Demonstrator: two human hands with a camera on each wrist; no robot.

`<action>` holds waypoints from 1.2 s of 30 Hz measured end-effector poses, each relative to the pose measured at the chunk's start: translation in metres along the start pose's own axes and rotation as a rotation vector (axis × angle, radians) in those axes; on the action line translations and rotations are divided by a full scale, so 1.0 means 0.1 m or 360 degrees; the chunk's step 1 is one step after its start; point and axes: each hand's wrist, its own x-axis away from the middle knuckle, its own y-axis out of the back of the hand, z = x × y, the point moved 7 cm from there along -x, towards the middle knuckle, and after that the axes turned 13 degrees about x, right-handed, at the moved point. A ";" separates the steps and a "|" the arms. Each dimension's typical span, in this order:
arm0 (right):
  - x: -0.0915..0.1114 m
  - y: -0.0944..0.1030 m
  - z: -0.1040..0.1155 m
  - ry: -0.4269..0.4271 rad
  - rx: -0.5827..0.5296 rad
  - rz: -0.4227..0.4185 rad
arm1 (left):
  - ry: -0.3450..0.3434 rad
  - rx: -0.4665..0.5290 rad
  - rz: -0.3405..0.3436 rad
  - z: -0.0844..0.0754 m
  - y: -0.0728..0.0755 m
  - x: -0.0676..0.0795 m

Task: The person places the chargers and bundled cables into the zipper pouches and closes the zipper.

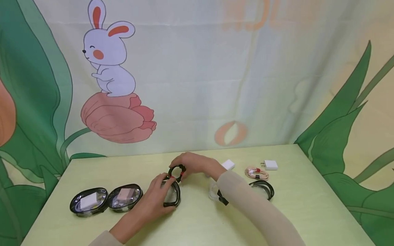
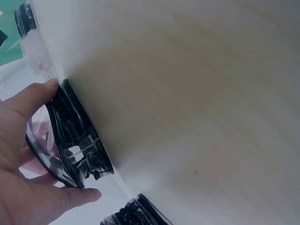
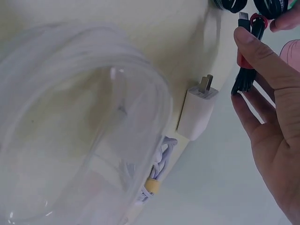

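Observation:
My left hand (image 1: 152,196) holds a small clear case with a black rim (image 1: 178,194) on the table, thumb at one end and fingers at the other. In the left wrist view dark contents show through the side of that case (image 2: 79,140). My right hand (image 1: 194,163) pinches a coiled black cable (image 1: 171,170) with a red tie, just above and behind the case. The right wrist view shows the cable's metal plug and the red tie between thumb and fingers (image 3: 267,61). Whether the cable touches the case, I cannot tell.
Two black-rimmed clear cases (image 1: 88,202) with chargers inside lie left. Right are a white charger (image 1: 271,165), a coiled pink cable (image 1: 256,173) and another black-rimmed case (image 1: 264,188). My right forearm partly covers a white charger (image 1: 228,164) and a whitish clear case (image 1: 213,191). A printed curtain hangs behind.

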 end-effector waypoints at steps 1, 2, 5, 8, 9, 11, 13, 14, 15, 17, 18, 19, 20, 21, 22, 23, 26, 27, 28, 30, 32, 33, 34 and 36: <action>0.01 0.01 0.02 0.0017 -0.0005 0.0000 | -0.0003 -0.0003 -0.0004 0.00 0.01 0.00; 0.02 0.02 0.03 0.0030 -0.0002 0.0001 | -0.0009 -0.0006 -0.0008 0.00 0.02 0.00; 0.05 0.04 0.07 0.0056 -0.0011 -0.0011 | -0.0032 -0.0013 -0.0030 0.00 0.04 -0.01; 0.06 0.05 0.11 0.0075 -0.0028 -0.0006 | -0.0044 -0.0019 -0.0042 0.01 0.04 0.00; 0.06 0.05 0.13 0.0080 -0.0032 -0.0005 | -0.0048 -0.0017 -0.0047 0.01 0.04 0.00; 0.07 0.04 0.15 0.0085 -0.0037 0.0003 | -0.0054 -0.0007 -0.0058 0.02 0.04 0.01; 0.06 0.02 0.16 0.0085 -0.0033 0.0004 | -0.0064 -0.0001 -0.0075 0.02 0.04 0.01; 0.06 0.01 0.17 0.0083 -0.0036 0.0007 | -0.0068 0.0003 -0.0083 0.02 0.05 0.01; 0.05 0.00 0.18 0.0077 -0.0037 0.0013 | -0.0071 0.0007 -0.0090 0.02 0.05 0.01; 0.04 -0.04 0.19 0.0076 -0.0031 0.0020 | -0.0068 0.0012 -0.0095 0.02 0.06 0.01; 0.04 -0.06 0.21 0.0078 -0.0028 0.0024 | -0.0070 0.0010 -0.0100 0.01 0.06 0.01; 0.04 -0.08 0.22 0.0083 -0.0021 0.0027 | -0.0067 0.0014 -0.0106 0.01 0.06 0.01; 0.04 -0.10 0.23 0.0087 -0.0020 0.0031 | -0.0065 0.0015 -0.0113 0.02 0.06 0.02; 0.04 -0.12 0.24 0.0090 -0.0016 0.0031 | -0.0062 0.0016 -0.0116 0.02 0.06 0.02; 0.04 -0.13 0.25 0.0093 -0.0010 0.0029 | -0.0060 0.0016 -0.0119 0.02 0.06 0.03; 0.04 -0.15 0.26 0.0092 -0.0007 0.0029 | -0.0059 0.0012 -0.0119 0.03 0.06 0.03; 0.05 -0.17 0.28 0.0094 -0.0002 0.0030 | -0.0026 0.0010 -0.0090 0.04 0.05 0.06; 0.05 -0.17 0.30 0.0097 0.0005 0.0033 | -0.0010 0.0012 -0.0076 0.05 0.05 0.07; 0.05 -0.18 0.31 0.0104 0.0018 0.0035 | 0.0007 0.0021 -0.0069 0.05 0.05 0.08; 0.06 -0.17 0.33 0.0115 0.0037 0.0043 | 0.0037 0.0039 -0.0064 0.05 0.06 0.10; 0.05 -0.17 0.35 0.0121 0.0064 0.0046 | 0.0044 0.0047 -0.0082 0.05 0.08 0.11; 0.05 -0.16 0.36 0.0120 0.0077 0.0049 | 0.0037 0.0048 -0.0095 0.05 0.09 0.12; 0.05 -0.16 0.36 0.0120 0.0091 0.0050 | 0.0023 0.0049 -0.0109 0.04 0.10 0.12; 0.05 -0.15 0.37 0.0126 0.0094 0.0059 | -0.0014 0.0036 -0.0138 0.03 0.12 0.12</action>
